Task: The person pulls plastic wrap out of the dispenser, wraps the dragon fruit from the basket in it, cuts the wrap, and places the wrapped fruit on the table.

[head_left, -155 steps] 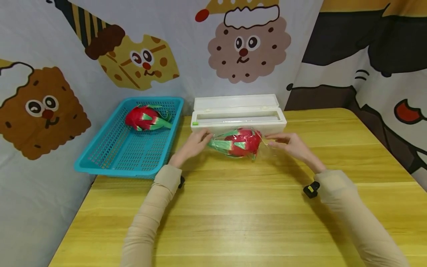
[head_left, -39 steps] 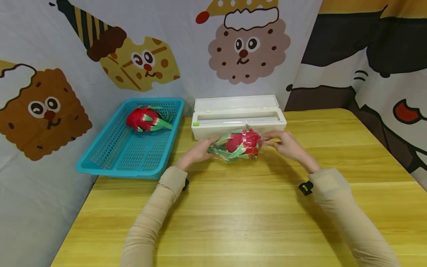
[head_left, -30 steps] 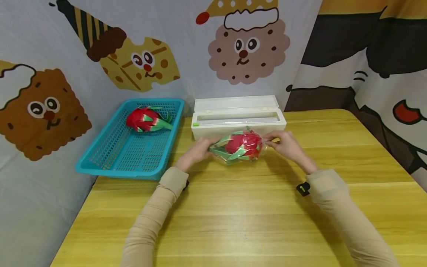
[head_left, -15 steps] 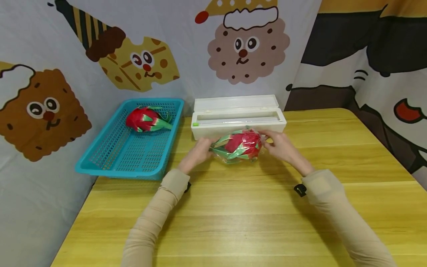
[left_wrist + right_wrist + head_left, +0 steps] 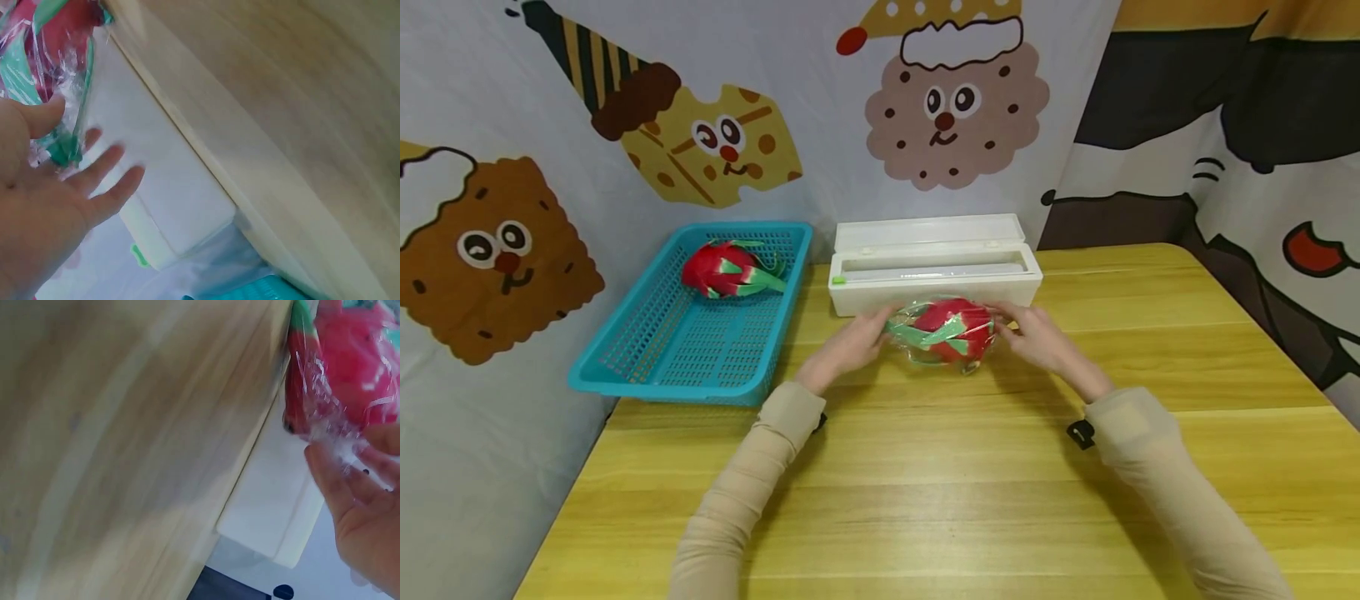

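Observation:
A red dragon fruit point(image 5: 958, 329) with green leaf tips, wrapped in clear plastic film, is between both hands in front of the white box. The left hand point(image 5: 853, 342) holds its green end; in the left wrist view, the thumb point(image 5: 47, 117) lies against the film while the other fingers spread out. At the red end, the right hand point(image 5: 1037, 337) pinches the gathered film point(image 5: 337, 434), seen closely in the right wrist view. A second dragon fruit point(image 5: 722, 268) lies in the blue basket.
Behind the hands stands a white plastic wrap dispenser point(image 5: 934, 292), lid raised, a roll inside and a green slider at its left. The blue basket point(image 5: 752, 392) stands left on the wooden table point(image 5: 955, 492). A printed cloth point(image 5: 835, 125) hangs behind.
The wrapped dragon fruit has rolled slightly and shifted right and a little toward the person. Earlier loose film at its right end was gathered and now lies closer against the fruit.

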Available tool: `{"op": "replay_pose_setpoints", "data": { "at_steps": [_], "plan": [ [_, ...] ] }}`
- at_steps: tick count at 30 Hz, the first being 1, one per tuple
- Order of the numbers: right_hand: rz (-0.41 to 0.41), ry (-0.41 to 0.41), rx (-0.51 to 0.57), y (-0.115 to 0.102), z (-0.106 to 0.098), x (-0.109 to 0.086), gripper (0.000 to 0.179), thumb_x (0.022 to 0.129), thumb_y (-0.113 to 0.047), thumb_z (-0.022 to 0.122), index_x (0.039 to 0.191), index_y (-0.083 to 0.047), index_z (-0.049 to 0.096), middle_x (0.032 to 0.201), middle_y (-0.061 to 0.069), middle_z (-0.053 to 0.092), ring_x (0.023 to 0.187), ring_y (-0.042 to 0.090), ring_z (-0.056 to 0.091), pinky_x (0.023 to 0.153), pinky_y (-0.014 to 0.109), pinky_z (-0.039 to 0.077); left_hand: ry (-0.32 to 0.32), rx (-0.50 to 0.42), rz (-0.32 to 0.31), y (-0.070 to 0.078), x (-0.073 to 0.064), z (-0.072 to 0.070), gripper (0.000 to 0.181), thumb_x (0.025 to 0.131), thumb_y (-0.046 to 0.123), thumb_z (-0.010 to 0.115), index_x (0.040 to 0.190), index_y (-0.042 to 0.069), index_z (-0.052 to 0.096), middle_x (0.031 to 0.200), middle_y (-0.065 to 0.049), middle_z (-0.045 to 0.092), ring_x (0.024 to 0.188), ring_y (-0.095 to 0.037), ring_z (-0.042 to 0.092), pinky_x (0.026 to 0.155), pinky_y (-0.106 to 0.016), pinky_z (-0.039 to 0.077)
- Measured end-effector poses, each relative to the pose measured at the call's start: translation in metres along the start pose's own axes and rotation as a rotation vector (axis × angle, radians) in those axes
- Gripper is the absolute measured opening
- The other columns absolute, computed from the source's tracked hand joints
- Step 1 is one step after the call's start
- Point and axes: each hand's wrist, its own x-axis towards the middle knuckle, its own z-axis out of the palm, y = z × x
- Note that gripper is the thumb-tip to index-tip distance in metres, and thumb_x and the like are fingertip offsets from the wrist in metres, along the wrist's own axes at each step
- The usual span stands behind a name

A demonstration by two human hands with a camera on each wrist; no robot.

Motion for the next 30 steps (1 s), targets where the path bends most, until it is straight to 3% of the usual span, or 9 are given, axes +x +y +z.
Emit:
{"op": "replay_pose_setpoints", "data": {
  "at_steps": [2,5,9,12,14,18,21,24,30],
  "plan": [
    [0.004,0.010,-0.019,0.000,0.001,-0.001,0.042,0.094,-0.004,0.049,0.136,-0.005,0.050,0.124,0.023,0.062,0.103,0.034,0.064,0.082,0.046,0.057,0.035,0.091,0.032,0.005,-0.001,0.000,0.056,0.093,0.005,0.056,0.145,0.003,0.035,0.142,-0.019,0.048,0.128,-0.032,0.050,0.110,-0.040,0.041],
    [0.029,0.002,-0.035,-0.004,0.001,-0.002,0.045,0.096,-0.006,0.044,0.141,-0.008,0.045,0.126,0.022,0.060,0.092,0.033,0.064,0.079,0.046,0.055,0.118,0.262,0.116,0.010,-0.003,0.001,0.058,0.091,0.004,0.059,0.144,0.001,0.036,0.147,-0.019,0.042,0.136,-0.035,0.041,0.113,-0.043,0.035],
    [0.075,-0.047,-0.016,-0.010,-0.002,-0.004,0.046,0.101,-0.016,0.033,0.146,-0.009,0.036,0.137,0.022,0.052,0.102,0.037,0.060,0.091,0.053,0.047,0.277,0.543,0.245,0.013,-0.008,0.003,0.048,0.089,0.008,0.064,0.134,0.004,0.051,0.136,-0.014,0.055,0.126,-0.032,0.052,0.102,-0.042,0.048],
    [0.077,-0.079,0.006,-0.010,-0.003,-0.006,0.046,0.102,-0.019,0.029,0.147,-0.009,0.035,0.145,0.022,0.044,0.123,0.038,0.051,0.105,0.056,0.039,0.357,0.651,0.269,0.012,-0.012,0.004,0.040,0.088,0.016,0.066,0.127,0.008,0.060,0.128,-0.011,0.062,0.118,-0.028,0.059,0.093,-0.039,0.053],
    [0.066,-0.090,0.023,-0.009,-0.002,-0.006,0.046,0.102,-0.019,0.029,0.147,-0.008,0.035,0.144,0.022,0.044,0.125,0.039,0.050,0.106,0.056,0.039,0.339,0.644,0.245,0.010,-0.013,0.005,0.044,0.089,0.025,0.065,0.128,0.007,0.059,0.129,-0.011,0.062,0.118,-0.029,0.060,0.093,-0.039,0.053],
    [0.051,-0.103,0.035,-0.011,-0.002,-0.006,0.048,0.102,-0.022,0.033,0.147,-0.006,0.034,0.143,0.024,0.046,0.126,0.039,0.049,0.106,0.056,0.038,0.216,0.559,0.154,0.004,-0.013,0.008,0.064,0.092,0.039,0.060,0.140,0.000,0.044,0.140,-0.015,0.052,0.126,-0.033,0.053,0.101,-0.041,0.048],
    [0.062,-0.107,-0.001,-0.015,0.000,-0.004,0.054,0.101,-0.034,0.041,0.148,-0.009,0.033,0.118,0.020,0.061,0.102,0.032,0.059,0.089,0.046,0.048,0.122,0.507,0.097,0.003,-0.010,0.008,0.073,0.092,0.037,0.060,0.145,-0.004,0.031,0.147,-0.019,0.042,0.132,-0.035,0.046,0.108,-0.041,0.042],
    [0.065,-0.098,-0.044,-0.016,0.002,-0.002,0.068,0.094,-0.048,0.051,0.148,-0.012,0.032,0.094,0.012,0.061,0.081,0.023,0.055,0.072,0.037,0.045,0.061,0.472,0.059,0.004,-0.007,0.007,0.077,0.089,0.025,0.064,0.147,-0.005,0.024,0.150,-0.023,0.035,0.134,-0.037,0.043,0.110,-0.041,0.040],
    [0.070,-0.082,-0.055,-0.015,0.009,0.000,0.079,0.088,-0.046,0.064,0.149,-0.011,0.028,0.098,0.013,0.063,0.082,0.022,0.056,0.074,0.038,0.048,0.127,0.455,0.009,0.009,-0.001,0.009,0.065,0.090,0.016,0.064,0.145,0.000,0.033,0.140,-0.020,0.048,0.127,-0.034,0.050,0.096,-0.050,0.050]
  ]
}}
